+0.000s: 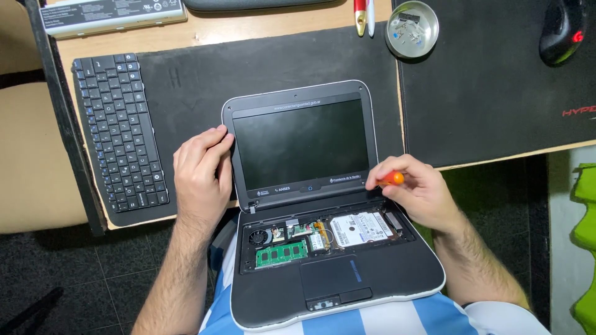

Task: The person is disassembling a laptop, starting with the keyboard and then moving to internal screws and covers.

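1. The right hand [417,193] pinches a small screwdriver [392,179] by its orange handle, fingers curled tight around it; the tip is hidden behind the fingers at the right end of the hinge, so I cannot tell whether it sits in a screw.
2. The left hand [200,170] holds nothing: its fingers wrap the left edge of the screen lid, apparently bracing it upright so the machine stays steady under the tool.
3. The small grey laptop [323,205] rests on the person's lap at the near edge of the desk, lid open and screen dark. Its keyboard deck is off, leaving the insides bare.
4. In the open bay lie a green memory module [281,254] and a fan [259,236] to the left, and a hard drive [360,228] to the right, just below the working hand.
5. The removed keyboard [119,131] lies on the black mat [186,80] to the far left, well apart from the laptop, likely set aside to keep it out of the way.
6. A round metal dish [411,28] of small screws sits far right of centre, within reach; a battery pack [112,13] lies at the far left and a mouse [562,31] at the far right.
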